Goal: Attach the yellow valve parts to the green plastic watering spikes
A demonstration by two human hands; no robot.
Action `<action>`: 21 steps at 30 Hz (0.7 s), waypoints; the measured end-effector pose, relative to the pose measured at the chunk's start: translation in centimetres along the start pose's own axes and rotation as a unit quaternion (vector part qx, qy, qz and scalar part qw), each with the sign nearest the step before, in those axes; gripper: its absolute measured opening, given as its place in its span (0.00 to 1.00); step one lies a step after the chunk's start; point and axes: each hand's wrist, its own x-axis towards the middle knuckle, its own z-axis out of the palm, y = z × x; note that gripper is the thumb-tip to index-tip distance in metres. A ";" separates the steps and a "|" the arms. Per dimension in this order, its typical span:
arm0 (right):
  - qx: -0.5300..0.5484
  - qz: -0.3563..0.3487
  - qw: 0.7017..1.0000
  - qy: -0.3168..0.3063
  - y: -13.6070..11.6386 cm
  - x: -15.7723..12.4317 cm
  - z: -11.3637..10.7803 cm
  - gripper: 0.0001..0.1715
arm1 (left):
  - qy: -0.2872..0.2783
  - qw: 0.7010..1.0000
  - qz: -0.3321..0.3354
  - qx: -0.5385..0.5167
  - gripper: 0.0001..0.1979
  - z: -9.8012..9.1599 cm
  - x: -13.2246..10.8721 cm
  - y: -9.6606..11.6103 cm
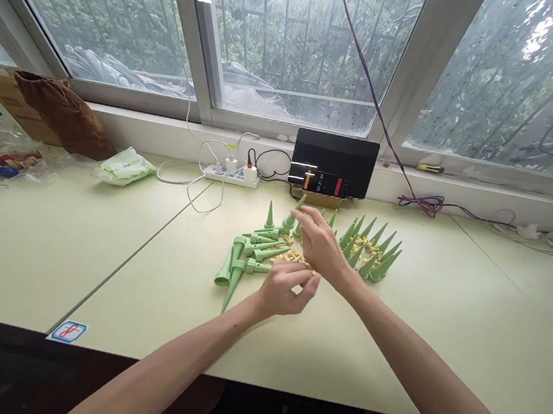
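Note:
My right hand [322, 243] reaches over the pile, its fingertips closed at a green plastic spike [291, 217] that leans slightly, tip up. Closer to me, my left hand [289, 290] has its thumb and fingers curled together in a pinch; whatever is between them is too small to make out. Several green spikes with ribbed collars [236, 269] lie on their sides left of the hands. Small yellow pieces [292, 254] are scattered between those spikes and my hands. To the right, more green spikes [382, 267] stand upright around another heap of yellow pieces [364, 250].
A black tablet [335, 164] leans at the back, with a phone [326, 183] showing a timer before it. A power strip [233, 175] with white cables lies behind the spikes. Further left are a tissue pack [126, 167], a brown pouch [63, 115] and bagged wooden figures [4, 167].

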 end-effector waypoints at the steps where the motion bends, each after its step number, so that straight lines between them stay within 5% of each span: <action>1: 0.000 -0.005 1.000 0.004 0.2 -1.2 -0.3 0.30 | 0.029 0.999 -0.019 0.008 0.18 -0.1 0.2 0.0; 6: -0.014 -0.046 0.999 0.002 2.2 -6.5 -1.0 0.28 | 0.095 0.978 -0.183 0.041 0.09 -0.3 0.8 -0.4; 8: -0.012 -0.050 0.999 0.016 2.8 -7.4 -1.1 0.27 | 0.052 0.972 -0.227 0.038 0.03 -0.2 0.8 -0.6; 13: -0.010 -0.032 0.998 0.049 3.2 -7.6 -1.3 0.25 | -0.078 0.961 -0.266 0.021 0.13 0.0 0.5 -1.0; 21: 0.018 -0.024 0.999 0.040 3.0 -7.9 -1.2 0.27 | -0.140 0.940 -0.304 -0.071 0.15 0.4 0.4 -1.2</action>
